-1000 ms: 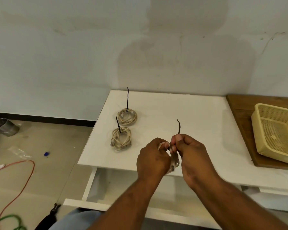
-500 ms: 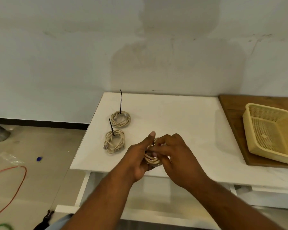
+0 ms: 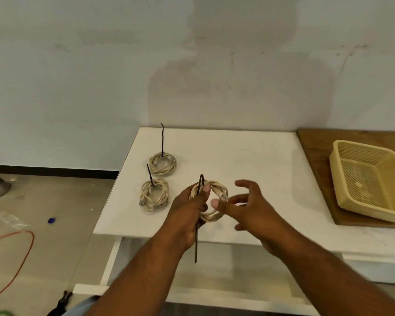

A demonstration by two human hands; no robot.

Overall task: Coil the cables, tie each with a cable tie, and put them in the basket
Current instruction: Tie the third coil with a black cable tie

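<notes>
Tying third coil (image 3: 211,201): left hand (image 3: 187,208) grip closed on coil and cable tie (image 3: 197,215); right hand (image 3: 249,206) grip open, empty. I'd thread tail next.

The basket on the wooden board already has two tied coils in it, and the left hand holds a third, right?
Not quite. The head view shows the basket empty; the two tied coils lie on the white table. The left hand does hold a third coil.
</notes>
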